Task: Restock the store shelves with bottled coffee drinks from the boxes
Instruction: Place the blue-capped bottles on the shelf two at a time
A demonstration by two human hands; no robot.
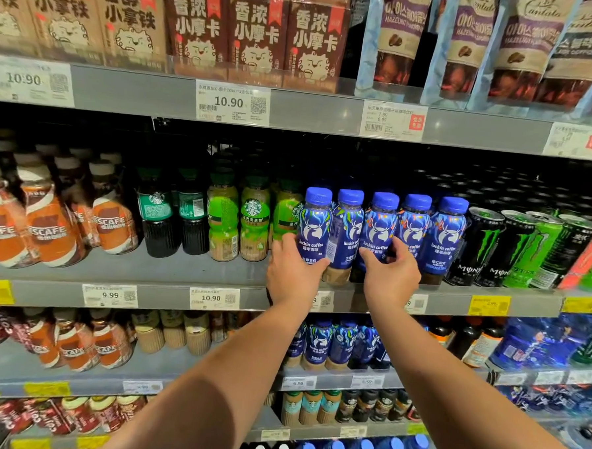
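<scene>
Several blue-capped luckin coffee bottles stand in a row at the front of the middle shelf [168,272]. My left hand [293,275] grips the lower part of the leftmost blue bottle [315,222]. My right hand [391,277] wraps its fingers round the base of the third blue bottle [380,225], with the thumb on its label. The second bottle [347,227] stands between my hands, untouched. Both forearms reach up from the bottom of the view. No boxes are in sight.
Green Starbucks bottles [253,218] stand left of the blue row, Nescafe bottles [51,225] further left. Monster cans [512,249] crowd the right. Carton packs [256,33] and pouches fill the shelf above. More blue bottles [319,342] sit on the shelf below.
</scene>
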